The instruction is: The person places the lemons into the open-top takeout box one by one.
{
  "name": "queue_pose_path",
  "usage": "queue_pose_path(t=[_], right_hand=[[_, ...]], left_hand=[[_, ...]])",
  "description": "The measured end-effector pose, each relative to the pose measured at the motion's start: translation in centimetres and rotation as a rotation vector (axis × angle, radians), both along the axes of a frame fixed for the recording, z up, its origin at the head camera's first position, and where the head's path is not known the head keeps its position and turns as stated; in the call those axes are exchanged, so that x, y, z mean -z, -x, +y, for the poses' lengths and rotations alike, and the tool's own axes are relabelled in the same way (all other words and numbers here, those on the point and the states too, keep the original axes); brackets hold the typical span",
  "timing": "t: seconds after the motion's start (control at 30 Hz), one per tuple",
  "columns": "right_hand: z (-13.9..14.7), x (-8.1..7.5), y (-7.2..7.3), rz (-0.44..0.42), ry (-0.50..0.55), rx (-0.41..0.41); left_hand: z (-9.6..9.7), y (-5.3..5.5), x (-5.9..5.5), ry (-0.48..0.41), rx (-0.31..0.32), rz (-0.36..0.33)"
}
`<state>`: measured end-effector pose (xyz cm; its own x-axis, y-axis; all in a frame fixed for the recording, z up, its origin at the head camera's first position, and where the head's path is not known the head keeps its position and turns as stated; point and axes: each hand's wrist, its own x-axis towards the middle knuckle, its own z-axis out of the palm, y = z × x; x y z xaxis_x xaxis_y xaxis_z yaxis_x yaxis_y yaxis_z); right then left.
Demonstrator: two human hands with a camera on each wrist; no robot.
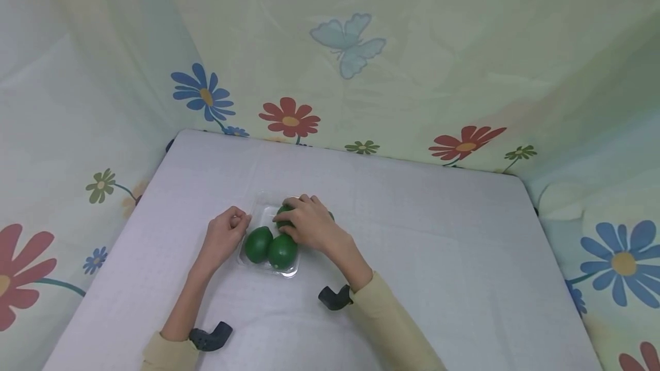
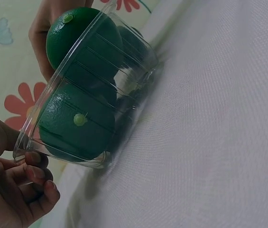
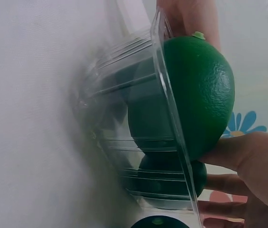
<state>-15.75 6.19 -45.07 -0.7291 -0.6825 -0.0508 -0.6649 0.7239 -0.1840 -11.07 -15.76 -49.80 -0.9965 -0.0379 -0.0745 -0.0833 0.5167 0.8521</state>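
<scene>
A clear plastic container point(image 1: 265, 209) stands on the table left of its middle. Two green limes, a left one point(image 1: 258, 244) and a right one point(image 1: 282, 252), lie side by side in its near half. My left hand point(image 1: 224, 233) pinches the container's rim at its left side, thumb above and fingertips below in the left wrist view. Over the far right part, my right hand point(image 1: 309, 223) holds another lime point(image 1: 282, 216) inside the container between thumb and fingers; the hand partly covers it. A further lime point(image 3: 158, 222) sits outside the container, mostly hidden behind the right hand in the head view.
A white cloth covers the table point(image 1: 438, 256). Black wrist mounts, one on the left wrist point(image 1: 211, 337) and one on the right point(image 1: 335, 298), stick out beside the sleeves. A curtain point(image 1: 412, 62) with flowers and a butterfly hangs behind the far edge and along the sides.
</scene>
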Motion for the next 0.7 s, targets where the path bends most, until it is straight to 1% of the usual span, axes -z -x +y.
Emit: queue_pose_path(t=[0.1,0.2,0.3,0.43,0.53,0.7], right_hand=[[0.1,-0.2,-0.1,0.004,0.005,0.0],[0.5,-0.6,-0.2,0.013,0.043,0.002],[1.5,-1.1,-0.5,0.024,0.121,0.018],[3.4,-1.8,-1.0,0.035,0.24,0.053],[5.0,-2.1,-1.3,0.033,0.29,0.083],[6.9,-1.8,-1.8,0.012,0.282,0.138]], left_hand=[[0.0,0.0,0.1,-0.006,-0.001,-0.002],[0.1,0.0,0.0,-0.013,-0.001,-0.004],[0.2,0.0,0.1,-0.021,-0.002,-0.004],[0.2,0.0,-0.2,-0.025,-0.004,-0.005],[0.2,0.0,-0.3,-0.024,-0.004,-0.008],[0.1,-0.1,-0.3,-0.023,-0.004,-0.015]])
